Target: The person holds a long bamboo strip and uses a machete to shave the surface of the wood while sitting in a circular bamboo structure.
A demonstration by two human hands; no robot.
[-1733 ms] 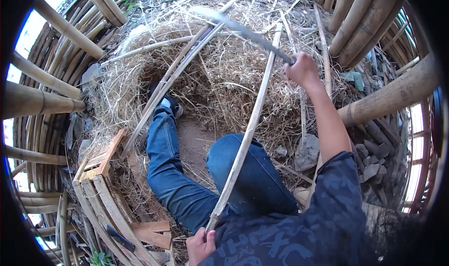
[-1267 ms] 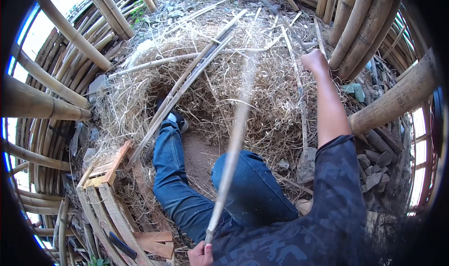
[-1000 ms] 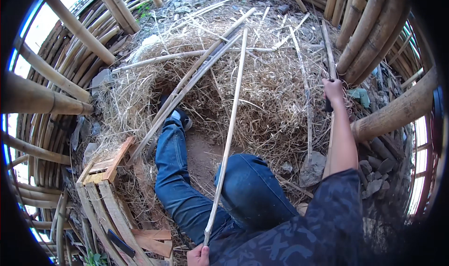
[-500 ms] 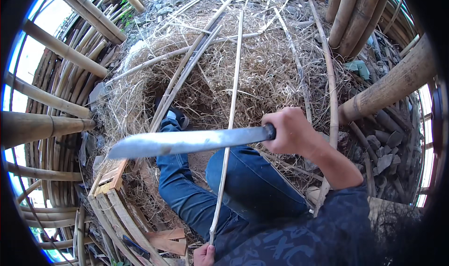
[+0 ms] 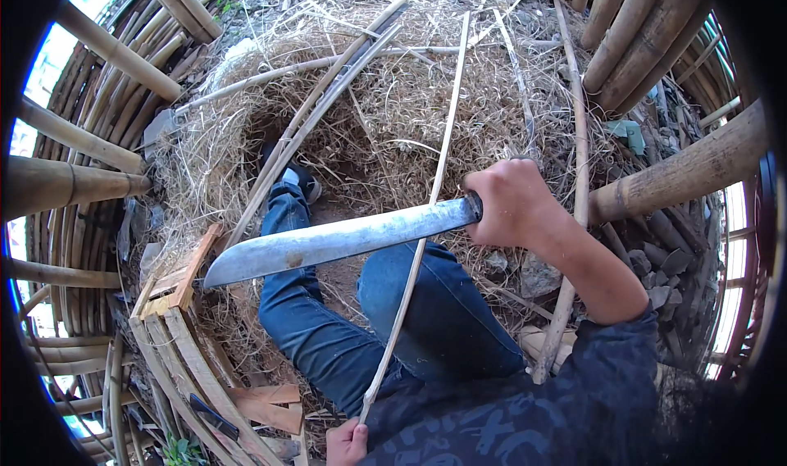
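Note:
My right hand (image 5: 518, 205) is closed around the dark handle of a machete (image 5: 332, 247), whose broad blade reaches left across my knees. A long, thin bamboo strip (image 5: 447, 130) runs from near my waist up and away over the shavings, passing over my bent knee. Its near end is in my left hand (image 5: 348, 443), which is closed at the lower edge. The blade crosses in front of the strip near the handle; whether they touch I cannot tell.
Curly bamboo shavings (image 5: 459, 89) cover the ground ahead, with split bamboo pieces (image 5: 328, 109) and a long pole (image 5: 580, 138) across them. A wooden crate (image 5: 182, 335) stands at my left. Thick bamboo posts (image 5: 684, 159) rise on both sides; stone rubble (image 5: 668, 273) lies at right.
The strip's far end has swung to the right. My right hand is slightly higher in view, and the machete's blade slants more, its tip lower. The view itself has shifted a little.

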